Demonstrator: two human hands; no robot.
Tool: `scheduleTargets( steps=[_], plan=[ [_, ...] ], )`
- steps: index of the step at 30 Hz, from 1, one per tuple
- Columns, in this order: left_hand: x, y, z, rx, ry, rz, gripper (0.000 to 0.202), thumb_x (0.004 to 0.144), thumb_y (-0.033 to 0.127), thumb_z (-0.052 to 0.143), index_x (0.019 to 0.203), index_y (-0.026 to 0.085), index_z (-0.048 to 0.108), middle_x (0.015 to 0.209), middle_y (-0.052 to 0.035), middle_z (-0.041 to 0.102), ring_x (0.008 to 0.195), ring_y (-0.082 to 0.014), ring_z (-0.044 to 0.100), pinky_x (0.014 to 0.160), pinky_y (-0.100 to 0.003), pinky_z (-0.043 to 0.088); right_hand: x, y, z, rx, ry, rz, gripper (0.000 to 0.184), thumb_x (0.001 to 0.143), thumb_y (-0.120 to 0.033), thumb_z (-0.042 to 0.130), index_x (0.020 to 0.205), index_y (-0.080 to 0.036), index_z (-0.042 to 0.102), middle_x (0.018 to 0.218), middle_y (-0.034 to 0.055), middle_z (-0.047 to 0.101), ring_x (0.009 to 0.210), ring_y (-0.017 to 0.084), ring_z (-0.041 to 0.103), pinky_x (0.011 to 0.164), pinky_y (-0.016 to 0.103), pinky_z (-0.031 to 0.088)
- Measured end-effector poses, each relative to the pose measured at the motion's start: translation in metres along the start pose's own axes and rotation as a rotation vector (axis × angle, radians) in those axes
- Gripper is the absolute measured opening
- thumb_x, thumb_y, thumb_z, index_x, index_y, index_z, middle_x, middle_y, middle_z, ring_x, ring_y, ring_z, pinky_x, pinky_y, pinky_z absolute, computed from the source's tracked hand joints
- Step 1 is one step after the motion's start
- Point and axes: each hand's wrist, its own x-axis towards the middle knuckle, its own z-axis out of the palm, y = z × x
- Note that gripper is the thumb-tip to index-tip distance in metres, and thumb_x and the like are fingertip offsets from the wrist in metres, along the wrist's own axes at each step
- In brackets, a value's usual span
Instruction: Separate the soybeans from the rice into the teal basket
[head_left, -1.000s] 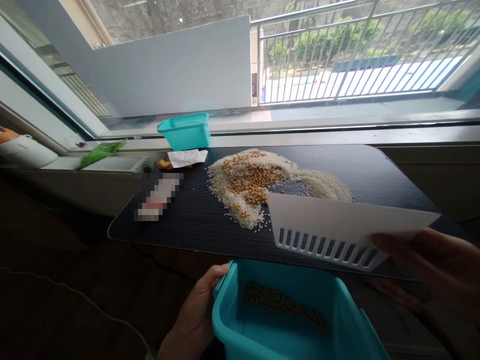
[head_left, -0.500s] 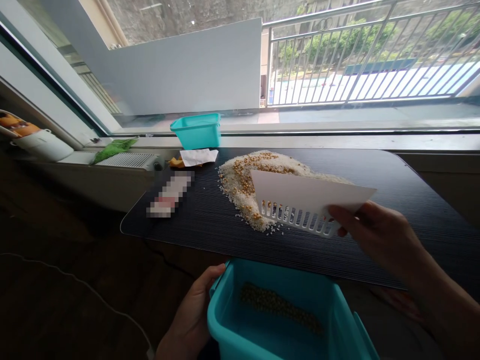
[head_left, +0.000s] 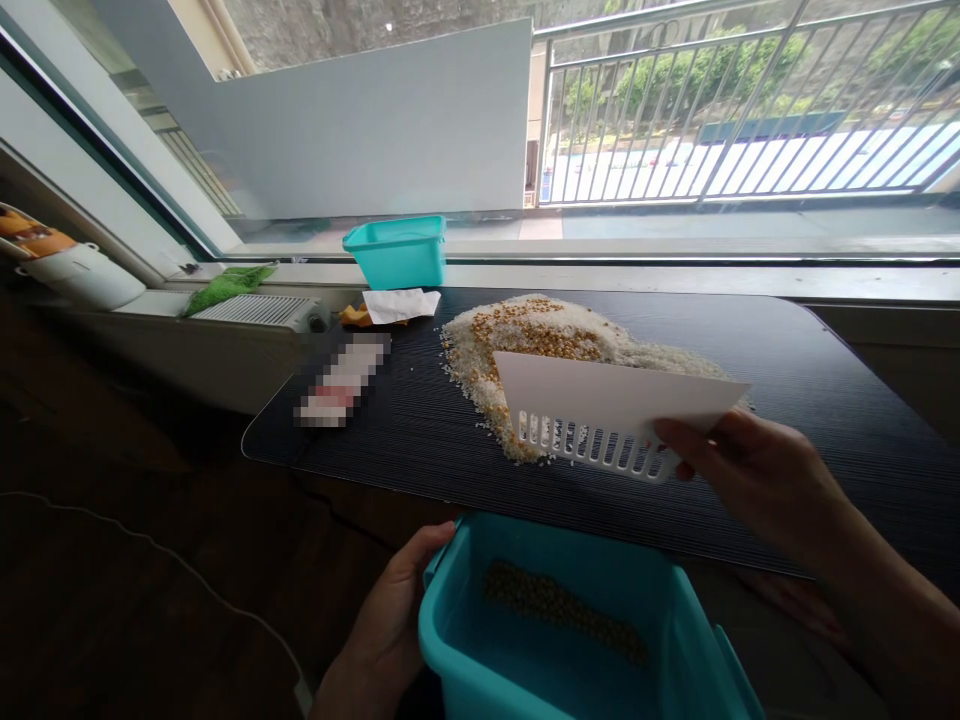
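My right hand (head_left: 757,480) grips a white slotted sieve scoop (head_left: 607,415) by its right end, its slotted bottom pressed into the near edge of a pile of white rice mixed with yellow beans (head_left: 547,345) on the dark table mat (head_left: 390,440). My left hand (head_left: 394,625) holds the left rim of a teal plastic bin (head_left: 465,660) below the table's front edge. A strip of beans (head_left: 562,610) lies on the bin's floor.
A second teal bin (head_left: 397,250) stands at the back by the window sill. A white paper (head_left: 401,303) and a blurred pink and white item (head_left: 341,380) lie on the mat's left side. A green cloth (head_left: 225,285) lies on the left ledge. A white cable (head_left: 150,560) crosses the floor.
My right hand carried the scoop from above the bin forward and left, then set it down into the near edge of the pile. The left hand and bin stayed put.
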Motion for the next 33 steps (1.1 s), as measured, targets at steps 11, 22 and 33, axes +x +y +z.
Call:
scheduleTargets(
  steps=[11,22,33],
  plan=[
    [0.004,0.0,-0.003,-0.018,-0.069,-0.012,0.02,0.08,0.021,0.056,0.068,0.011,0.067,0.058,-0.0057,0.069,0.066,-0.0204,0.068,0.074,-0.032,0.052,-0.011,-0.013,-0.011,-0.003,0.032,0.063,0.028,0.058,-0.049,0.071,0.062,-0.022,0.067,0.045,-0.0013,0.061,0.041,0.015,0.056,0.037,0.026,0.045],
    [0.002,-0.001,-0.005,-0.023,-0.096,-0.019,0.018,0.079,0.022,0.057,0.065,0.013,0.065,0.057,-0.0042,0.067,0.065,-0.0196,0.067,0.073,-0.031,0.052,-0.014,-0.014,-0.012,-0.011,0.036,0.062,0.031,0.058,-0.052,0.071,0.058,-0.021,0.066,0.044,-0.0004,0.06,0.041,0.015,0.056,0.037,0.025,0.044],
    [0.002,-0.001,-0.005,-0.044,-0.1,-0.02,0.017,0.078,0.021,0.058,0.065,0.013,0.065,0.057,-0.0033,0.067,0.059,-0.0179,0.066,0.072,-0.031,0.052,-0.017,-0.02,-0.011,-0.046,0.013,0.075,0.035,0.057,-0.056,0.07,0.06,-0.021,0.066,0.045,-0.0007,0.061,0.042,0.015,0.055,0.038,0.026,0.044]
  ],
)
